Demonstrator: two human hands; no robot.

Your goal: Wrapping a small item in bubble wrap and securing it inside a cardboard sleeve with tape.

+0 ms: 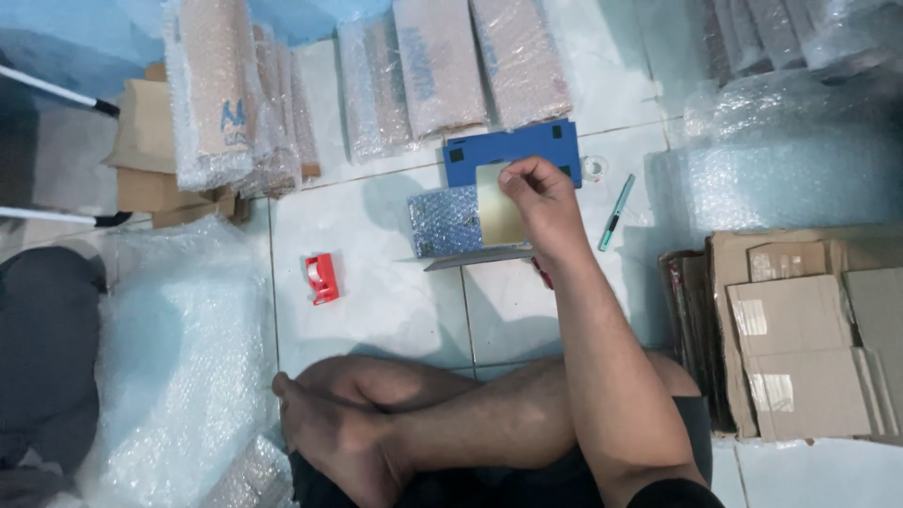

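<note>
Head view looks down at the right hand (541, 202), reaching far across the white tiled floor (376, 292), fingertips pinching a thin, pale, glossy sheet (496, 214) over a blue board (513, 150) and a bubble-wrap piece (442, 221). Its long axis runs near-to-far. Left hand unseen.

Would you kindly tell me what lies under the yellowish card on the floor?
Under the yellowish card lie a piece of bubble wrap and a blue board. The right hand pinches its top corner. What lies beneath the card's middle is covered.
</note>
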